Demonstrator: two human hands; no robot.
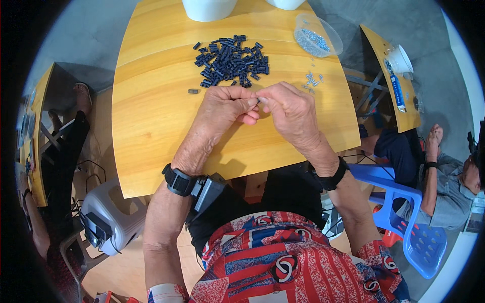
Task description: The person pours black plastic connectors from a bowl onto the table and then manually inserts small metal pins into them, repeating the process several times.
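Observation:
My left hand [222, 108] and my right hand [293, 111] meet over the table, just below a heap of small black plastic parts [230, 60]. Between the left thumb and fingers is pinched a small black part [259, 100], mostly covered by the fingertips. The right thumb and forefinger press together against its end; whatever they hold is too small to make out. A lone dark grey piece [193, 91] lies left of my left hand. Beyond my right hand, several small silvery pins [311, 81] are scattered on the wood.
A clear round tub [331, 40] of silvery metal bits stands at the table's far right. White containers [209, 7] sit at the far edge of the yellow wooden table [151, 126]. A blue plastic chair [399, 202] and a seated person [449, 187] are to the right; another person is at the left.

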